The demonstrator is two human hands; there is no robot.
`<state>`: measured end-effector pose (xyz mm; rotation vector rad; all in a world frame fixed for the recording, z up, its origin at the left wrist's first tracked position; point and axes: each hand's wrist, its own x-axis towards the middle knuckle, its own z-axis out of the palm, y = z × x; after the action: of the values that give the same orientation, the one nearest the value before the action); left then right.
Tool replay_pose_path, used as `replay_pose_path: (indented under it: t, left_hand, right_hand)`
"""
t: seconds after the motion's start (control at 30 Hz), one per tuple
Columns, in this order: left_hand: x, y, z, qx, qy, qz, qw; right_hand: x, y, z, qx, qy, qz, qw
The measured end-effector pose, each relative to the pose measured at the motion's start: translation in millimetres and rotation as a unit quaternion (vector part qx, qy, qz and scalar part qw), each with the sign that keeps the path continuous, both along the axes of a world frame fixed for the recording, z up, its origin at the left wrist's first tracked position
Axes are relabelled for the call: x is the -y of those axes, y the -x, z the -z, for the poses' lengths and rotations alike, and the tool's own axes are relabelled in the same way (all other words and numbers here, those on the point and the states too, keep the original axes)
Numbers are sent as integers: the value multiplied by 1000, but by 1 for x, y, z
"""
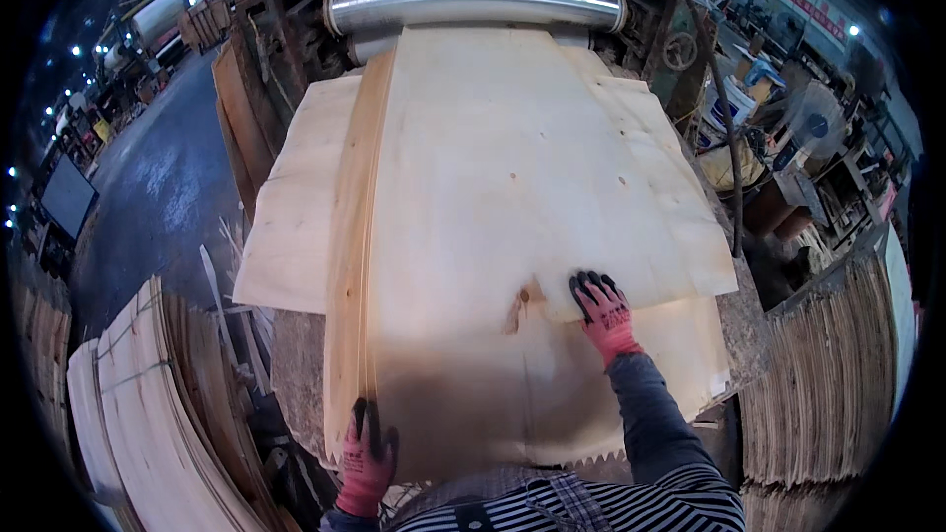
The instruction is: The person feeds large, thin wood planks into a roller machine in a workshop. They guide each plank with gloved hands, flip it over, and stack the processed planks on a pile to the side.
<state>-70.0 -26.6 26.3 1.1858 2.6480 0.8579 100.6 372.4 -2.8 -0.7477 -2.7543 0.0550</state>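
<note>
1. Workshop floor [158, 187] at left; veneer sheets [483, 138] lying flat, stretching away toward a metal roller [483, 8].
2. Right hand [603, 313] resting flat on the veneer sheets, fingers slightly apart, beside the top one's near edge; possible skewing or creasing from an uneven push.
3. Left hand [369, 458] at the near end of a narrow strip [348, 315]; clamped or merely touching, cannot tell. Possible sideways slip from a loose hold.
4. Possible tearing near the dark knot [531, 294], from sharp bending.

Illegible print: red banner [813, 10], pink gloves [605, 319].
</note>
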Motion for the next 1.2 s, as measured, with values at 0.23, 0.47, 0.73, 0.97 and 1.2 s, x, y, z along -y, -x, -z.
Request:
replay_pose_path:
  t: [0.23, 0.47, 0.73, 0.97, 1.2]
  left_hand:
    - [-8, 12, 26, 57, 10, 0, 998]
    - [-3, 11, 26, 69, 24, -11, 997]
    - [-16, -14, -51, -6, -54, 30, 998]
    - [23, -49, -143, 544, -222, 36, 808]
    - [67, -21, -107, 444, -310, -16, 840]
  right_hand:
    - [-68, 100, 13, -59, -70, 141, 986]
    - [46, 65, -36, -125, 12, -18, 992]
    - [161, -124, 6, 31, 134, -15, 990]
    - [201, -186, -7, -48, -24, -19, 998]
    - [229, -174, -41, -86, -9, -9, 996]
